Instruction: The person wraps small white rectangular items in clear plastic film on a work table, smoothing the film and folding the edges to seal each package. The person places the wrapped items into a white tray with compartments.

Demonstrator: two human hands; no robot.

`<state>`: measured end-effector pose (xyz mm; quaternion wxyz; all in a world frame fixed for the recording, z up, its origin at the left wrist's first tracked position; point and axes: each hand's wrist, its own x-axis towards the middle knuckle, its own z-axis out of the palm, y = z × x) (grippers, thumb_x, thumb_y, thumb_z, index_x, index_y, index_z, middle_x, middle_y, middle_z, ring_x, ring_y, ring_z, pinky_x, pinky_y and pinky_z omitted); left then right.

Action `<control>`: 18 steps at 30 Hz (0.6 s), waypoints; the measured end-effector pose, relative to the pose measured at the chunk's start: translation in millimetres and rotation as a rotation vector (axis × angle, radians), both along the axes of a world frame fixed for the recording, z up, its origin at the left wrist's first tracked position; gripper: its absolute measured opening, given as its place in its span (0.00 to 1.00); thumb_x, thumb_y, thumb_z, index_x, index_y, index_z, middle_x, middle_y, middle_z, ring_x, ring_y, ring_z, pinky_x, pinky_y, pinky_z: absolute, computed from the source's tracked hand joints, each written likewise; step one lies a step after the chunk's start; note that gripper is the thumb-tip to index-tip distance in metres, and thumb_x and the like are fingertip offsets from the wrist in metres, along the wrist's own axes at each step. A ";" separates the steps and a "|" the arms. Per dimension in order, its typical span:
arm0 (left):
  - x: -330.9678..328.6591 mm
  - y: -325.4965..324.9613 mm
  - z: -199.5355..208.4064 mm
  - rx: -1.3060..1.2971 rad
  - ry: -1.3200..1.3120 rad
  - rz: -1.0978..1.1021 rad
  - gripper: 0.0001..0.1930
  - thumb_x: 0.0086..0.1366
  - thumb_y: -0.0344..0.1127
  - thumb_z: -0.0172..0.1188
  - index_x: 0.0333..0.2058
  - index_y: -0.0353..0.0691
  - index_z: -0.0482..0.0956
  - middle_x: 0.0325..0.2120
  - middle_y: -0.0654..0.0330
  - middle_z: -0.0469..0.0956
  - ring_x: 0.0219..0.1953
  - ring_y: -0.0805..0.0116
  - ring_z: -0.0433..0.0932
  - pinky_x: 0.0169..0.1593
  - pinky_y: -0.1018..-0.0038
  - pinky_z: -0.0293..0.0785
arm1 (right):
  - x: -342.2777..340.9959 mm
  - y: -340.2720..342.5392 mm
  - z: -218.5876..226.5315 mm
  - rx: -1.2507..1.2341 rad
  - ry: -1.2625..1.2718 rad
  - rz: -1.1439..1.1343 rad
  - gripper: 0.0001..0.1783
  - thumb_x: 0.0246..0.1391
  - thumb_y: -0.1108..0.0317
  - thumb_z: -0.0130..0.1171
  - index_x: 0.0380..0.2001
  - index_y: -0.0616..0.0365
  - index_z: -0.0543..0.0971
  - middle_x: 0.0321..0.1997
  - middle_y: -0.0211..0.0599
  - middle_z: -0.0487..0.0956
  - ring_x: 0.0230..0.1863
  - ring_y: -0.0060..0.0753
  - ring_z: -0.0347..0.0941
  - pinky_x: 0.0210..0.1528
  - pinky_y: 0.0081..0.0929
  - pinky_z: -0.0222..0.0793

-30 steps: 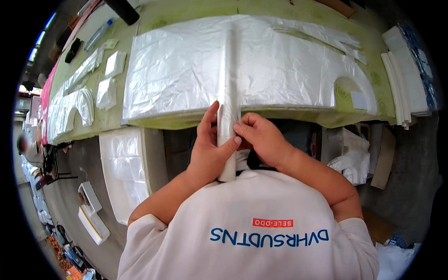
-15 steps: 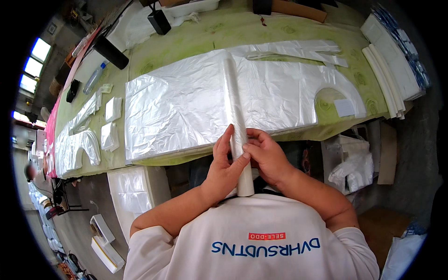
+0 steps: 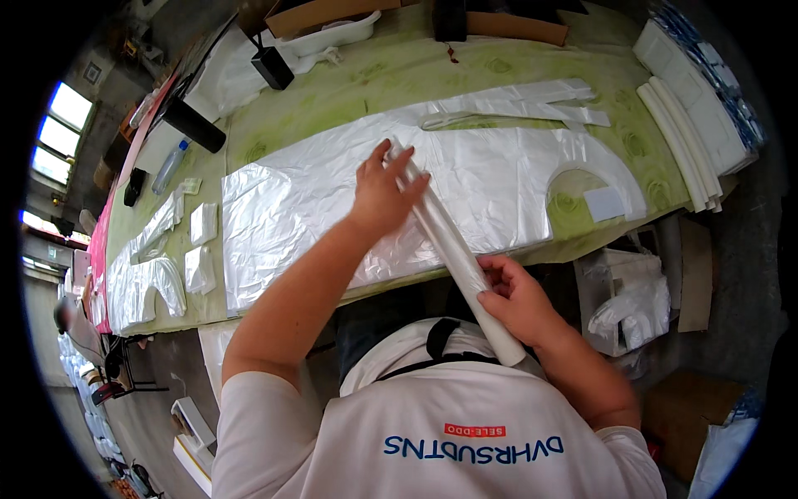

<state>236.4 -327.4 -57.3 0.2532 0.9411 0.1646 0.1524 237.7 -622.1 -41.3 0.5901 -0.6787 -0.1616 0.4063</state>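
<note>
A long roll of whitish plastic film [image 3: 453, 237] lies slantwise, its far end over the table and its near end by my waist. My left hand [image 3: 386, 190] is at the far end, fingers spread over the roll. Lower down, my right hand [image 3: 522, 303] grips the roll from its right side, thumb on top. Beneath the roll, a large flat sheet of shiny clear plastic [image 3: 291, 200] covers much of the table; its right part is cut in a curve like an apron's neck. Folded plastic strips [image 3: 515, 106] lie along its far edge.
A green patterned cloth [image 3: 357, 83] covers the table. At left are folded plastic packets [image 3: 203, 223], a smaller plastic piece [image 3: 158, 283], a bottle [image 3: 170, 166] and a black cylinder [image 3: 193, 125]. White rolls [image 3: 677, 141] lie at the right edge; a box of plastic [image 3: 628, 303] stands below.
My left hand has moved away from me to the roll's far end, its fingers now spread. The roll has tilted, its near end swinging right, and my right hand has shifted right and nearer.
</note>
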 end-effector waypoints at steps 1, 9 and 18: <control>13.2 17.2 2.0 -0.197 -0.015 0.018 0.33 0.63 0.51 0.66 0.65 0.48 0.71 0.65 0.39 0.62 0.61 0.41 0.68 0.66 0.58 0.64 | 1.7 -6.6 -3.0 0.009 0.022 0.017 0.31 0.53 0.78 0.62 0.61 0.60 0.69 0.50 0.34 0.74 0.46 0.22 0.72 0.53 0.25 0.71; 13.6 69.5 49.3 -0.709 0.375 0.080 0.28 0.65 0.49 0.66 0.61 0.47 0.75 0.53 0.59 0.77 0.51 0.65 0.72 0.52 0.68 0.70 | 3.6 -39.5 -8.0 0.071 0.127 0.013 0.30 0.53 0.75 0.64 0.60 0.58 0.71 0.49 0.33 0.77 0.43 0.21 0.72 0.51 0.24 0.72; 37.6 69.6 67.1 -0.597 0.699 -0.038 0.17 0.62 0.49 0.68 0.42 0.44 0.82 0.29 0.66 0.74 0.32 0.75 0.69 0.36 0.76 0.66 | 9.8 -39.4 -15.1 0.096 0.115 0.050 0.30 0.52 0.76 0.63 0.60 0.58 0.71 0.49 0.33 0.76 0.44 0.22 0.72 0.51 0.25 0.72</control>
